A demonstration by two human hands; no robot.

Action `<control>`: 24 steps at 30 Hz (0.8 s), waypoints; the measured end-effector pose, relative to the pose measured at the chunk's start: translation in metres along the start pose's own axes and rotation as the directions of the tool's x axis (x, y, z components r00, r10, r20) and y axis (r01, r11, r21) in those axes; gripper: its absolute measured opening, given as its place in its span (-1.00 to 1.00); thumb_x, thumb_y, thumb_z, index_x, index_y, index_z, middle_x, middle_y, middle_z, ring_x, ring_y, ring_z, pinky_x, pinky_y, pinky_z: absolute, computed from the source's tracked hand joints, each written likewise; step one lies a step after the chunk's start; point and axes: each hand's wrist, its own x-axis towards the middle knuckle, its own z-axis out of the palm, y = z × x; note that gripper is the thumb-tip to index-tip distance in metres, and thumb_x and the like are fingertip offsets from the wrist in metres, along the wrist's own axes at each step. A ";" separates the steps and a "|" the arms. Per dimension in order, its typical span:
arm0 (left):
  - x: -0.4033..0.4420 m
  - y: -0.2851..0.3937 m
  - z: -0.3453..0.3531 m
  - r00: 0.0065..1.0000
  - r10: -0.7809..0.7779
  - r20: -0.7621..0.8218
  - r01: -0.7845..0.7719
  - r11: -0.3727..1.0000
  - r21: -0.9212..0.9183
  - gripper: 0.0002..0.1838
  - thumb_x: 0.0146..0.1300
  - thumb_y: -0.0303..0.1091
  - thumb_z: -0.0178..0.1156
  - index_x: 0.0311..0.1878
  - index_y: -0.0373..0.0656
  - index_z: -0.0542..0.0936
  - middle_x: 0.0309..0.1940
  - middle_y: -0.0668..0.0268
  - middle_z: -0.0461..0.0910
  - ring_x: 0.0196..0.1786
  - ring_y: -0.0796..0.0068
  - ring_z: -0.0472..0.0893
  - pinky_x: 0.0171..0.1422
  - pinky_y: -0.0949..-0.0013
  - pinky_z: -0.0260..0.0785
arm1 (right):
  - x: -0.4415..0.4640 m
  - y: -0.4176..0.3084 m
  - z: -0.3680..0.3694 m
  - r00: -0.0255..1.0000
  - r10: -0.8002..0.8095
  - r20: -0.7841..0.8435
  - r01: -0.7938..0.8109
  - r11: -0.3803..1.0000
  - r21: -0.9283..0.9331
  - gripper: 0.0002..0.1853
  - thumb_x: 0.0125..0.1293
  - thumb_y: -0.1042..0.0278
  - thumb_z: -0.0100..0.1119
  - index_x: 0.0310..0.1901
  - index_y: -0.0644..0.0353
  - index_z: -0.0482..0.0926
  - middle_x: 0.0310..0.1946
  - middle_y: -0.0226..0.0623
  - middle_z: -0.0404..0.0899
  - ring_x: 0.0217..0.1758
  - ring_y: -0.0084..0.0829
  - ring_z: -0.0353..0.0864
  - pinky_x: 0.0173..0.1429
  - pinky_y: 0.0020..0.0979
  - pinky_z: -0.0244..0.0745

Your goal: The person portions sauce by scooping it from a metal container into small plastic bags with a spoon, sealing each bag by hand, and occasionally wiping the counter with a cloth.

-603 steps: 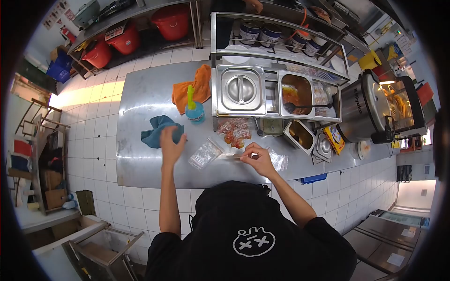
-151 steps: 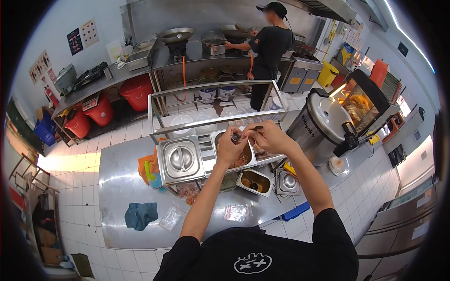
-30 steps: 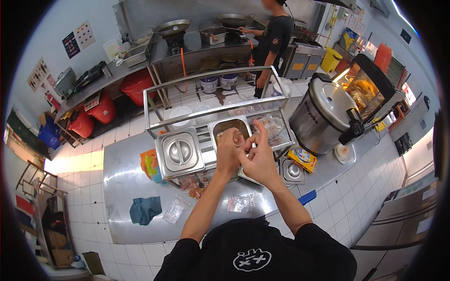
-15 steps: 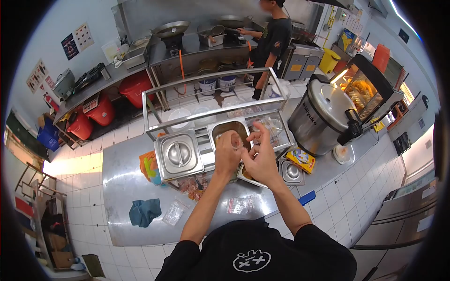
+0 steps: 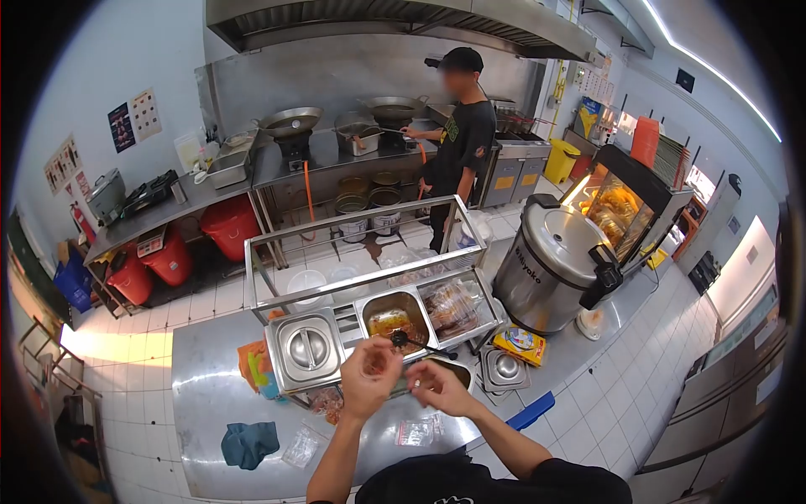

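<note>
My left hand (image 5: 369, 382) is curled around a small clear plastic packet (image 5: 379, 363) with something reddish in it, mostly hidden by the fingers. Just to its right, my right hand (image 5: 443, 388) has its fingers bent together; a small pale spot shows at the fingertips, too small to name. Both hands are in front of a steel pan (image 5: 367, 312) holding orange-brown sauce (image 5: 391, 321). A black ladle (image 5: 400, 338) lies across the pan's near edge, its handle pointing right. Behind my right hand, another steel pan (image 5: 464, 370) is partly covered.
A lidded steel pan (image 5: 306, 346) stands left, bagged food (image 5: 453, 309) right. Beyond are a large cooker (image 5: 546, 265), a yellow box (image 5: 519, 344) and a metal frame (image 5: 361, 290). Packets (image 5: 416, 433) and a blue cloth (image 5: 249, 445) lie nearer. A person (image 5: 462, 134) works at the woks.
The camera view has tilted up. My hands have drawn back from over the sauce pan toward me, and have come apart a little. The ladle now shows.
</note>
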 end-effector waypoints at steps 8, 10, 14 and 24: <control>-0.054 0.006 0.006 0.950 0.026 0.312 -0.142 0.924 0.356 -0.45 0.15 -0.36 0.51 0.22 -0.16 0.57 -0.10 0.27 0.71 -0.02 0.42 0.66 0.09 0.33 0.51 | -0.019 0.032 0.038 0.953 -0.092 0.288 -0.114 0.774 0.623 -0.15 0.23 0.60 0.22 0.54 0.12 0.08 0.30 -0.24 0.35 0.35 -0.34 0.44 0.18 -0.23 0.57; -0.063 0.020 0.006 0.942 0.153 0.299 -0.279 0.854 0.439 -0.42 0.11 -0.32 0.54 0.20 -0.16 0.58 -0.06 0.25 0.70 0.13 0.29 0.63 0.27 0.22 0.45 | -0.028 0.030 0.048 0.948 -0.061 0.314 -0.157 0.766 0.623 -0.15 0.23 0.57 0.26 0.53 0.13 0.10 0.28 -0.26 0.36 0.34 -0.34 0.44 0.18 -0.26 0.56; -0.095 0.014 -0.010 0.964 -0.027 0.263 -0.081 0.918 0.389 -0.25 0.01 -0.23 0.63 0.26 -0.20 0.51 0.17 0.21 0.60 0.26 0.15 0.54 0.44 0.12 0.28 | -0.032 0.072 0.058 0.930 0.048 0.364 -0.216 0.874 0.436 -0.21 0.23 0.37 0.44 0.44 0.16 0.23 0.12 -0.33 0.42 0.14 -0.46 0.52 0.11 -0.39 0.55; -0.158 -0.011 -0.197 0.658 0.306 -0.688 0.142 0.847 0.512 -0.36 0.51 0.08 0.02 0.31 -0.36 0.39 0.16 0.09 0.48 0.23 0.19 0.46 0.38 0.04 0.24 | -0.043 0.033 0.065 0.956 0.038 0.292 -0.123 0.953 0.277 -0.54 0.35 0.40 0.43 0.18 0.10 0.41 -0.15 -0.52 0.37 -0.20 -0.71 0.41 -0.21 -0.61 0.40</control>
